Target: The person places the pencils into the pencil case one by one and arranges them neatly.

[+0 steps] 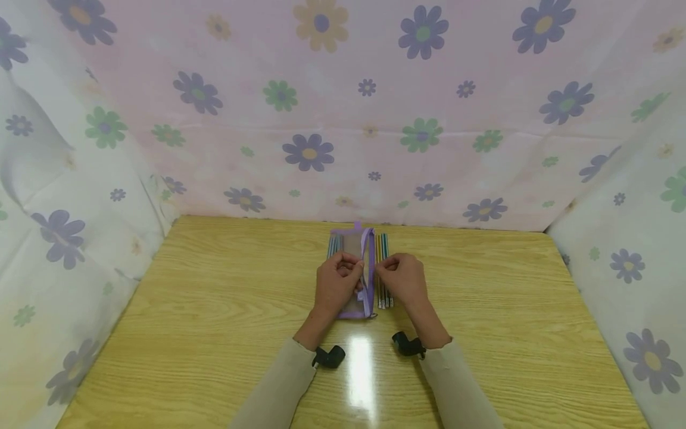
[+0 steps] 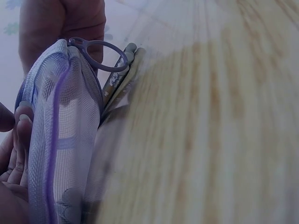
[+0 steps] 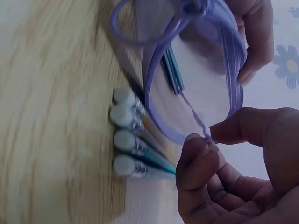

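Note:
A purple-edged mesh zip pouch [image 1: 352,308] lies on the table with its zipped side parted. My left hand [image 1: 336,285] pinches one edge of its opening between thumb and fingers. On the other side, my right hand [image 1: 404,280] pinches a thin purple strip [image 3: 198,119] at the rim of the opening, thumb against forefinger. Several pencils [image 1: 384,298] with white eraser ends lie side by side along the pouch, close to the right hand. More pencils [image 1: 334,243] show at the pouch's left side; whether they are inside it I cannot tell.
A purple ring [image 2: 117,58] hangs from the pouch's near end. The wood-grain table [image 1: 214,333] reaches back to a flowered cloth [image 1: 321,190], with cloth on both sides too. Black wrist cameras [image 1: 329,356] sit at the sleeve cuffs.

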A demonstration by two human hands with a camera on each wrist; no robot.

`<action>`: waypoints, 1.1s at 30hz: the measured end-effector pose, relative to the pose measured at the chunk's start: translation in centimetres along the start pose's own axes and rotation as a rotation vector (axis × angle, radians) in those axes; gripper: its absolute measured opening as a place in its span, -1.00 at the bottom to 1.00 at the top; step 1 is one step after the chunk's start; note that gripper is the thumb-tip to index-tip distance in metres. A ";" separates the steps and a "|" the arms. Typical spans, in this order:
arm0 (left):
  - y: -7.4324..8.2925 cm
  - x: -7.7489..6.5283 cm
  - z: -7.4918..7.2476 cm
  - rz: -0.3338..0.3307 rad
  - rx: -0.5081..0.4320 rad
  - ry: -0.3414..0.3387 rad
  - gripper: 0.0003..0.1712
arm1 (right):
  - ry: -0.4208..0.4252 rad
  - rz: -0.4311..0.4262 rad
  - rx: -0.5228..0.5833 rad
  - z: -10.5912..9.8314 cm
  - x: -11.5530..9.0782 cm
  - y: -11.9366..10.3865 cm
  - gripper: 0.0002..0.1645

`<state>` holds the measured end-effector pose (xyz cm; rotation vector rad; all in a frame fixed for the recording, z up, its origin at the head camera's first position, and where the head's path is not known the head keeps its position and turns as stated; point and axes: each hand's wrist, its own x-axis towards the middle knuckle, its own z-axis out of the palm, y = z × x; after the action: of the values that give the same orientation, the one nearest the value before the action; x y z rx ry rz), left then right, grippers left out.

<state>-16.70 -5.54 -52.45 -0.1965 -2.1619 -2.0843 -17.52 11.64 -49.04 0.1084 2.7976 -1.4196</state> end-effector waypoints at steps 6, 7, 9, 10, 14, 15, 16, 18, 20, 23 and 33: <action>-0.1 0.0 0.0 0.010 0.009 -0.002 -0.95 | 0.020 0.014 -0.066 -0.6 0.1 0.2 -0.84; -0.1 0.0 -0.1 0.011 0.008 -0.003 -0.95 | 0.022 0.018 -0.074 -0.7 0.1 0.3 -0.84; -0.2 -0.1 -0.1 0.013 0.003 -0.005 -0.95 | 0.029 0.023 -0.087 -0.8 0.2 0.4 -0.84; -0.2 -0.1 -0.1 0.013 0.000 -0.006 -0.95 | 0.031 0.023 -0.091 -0.8 0.2 0.5 -0.84; -0.3 -0.1 -0.1 0.017 0.001 -0.008 -0.95 | 0.043 0.030 -0.108 -0.9 0.4 0.7 -0.85; -0.2 -0.1 -0.1 0.018 0.002 -0.008 -0.95 | 0.042 0.034 -0.112 -0.9 0.5 0.7 -0.84; -0.3 -0.1 -0.2 0.019 0.003 -0.008 -0.95 | 0.041 0.038 -0.117 -0.9 0.5 0.7 -0.84; -0.2 -0.1 -0.1 0.018 0.001 -0.007 -0.96 | 0.036 0.050 -0.130 -0.9 0.5 0.8 -0.83; -0.2 0.0 -0.1 0.014 -0.005 -0.006 -0.96 | 0.028 0.061 -0.143 -0.9 0.5 0.8 -0.81; -0.2 0.0 -0.1 0.010 -0.016 -0.003 -0.95 | 0.017 0.075 -0.158 -0.9 0.5 0.9 -0.79; -0.2 0.1 -0.1 0.023 -0.015 -0.005 -0.94 | -0.002 0.068 -0.202 -0.7 0.7 1.5 -0.74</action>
<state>-16.82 -5.67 -52.66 -0.2270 -2.1374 -2.0907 -18.07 13.13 -49.81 0.1977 2.8846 -1.1162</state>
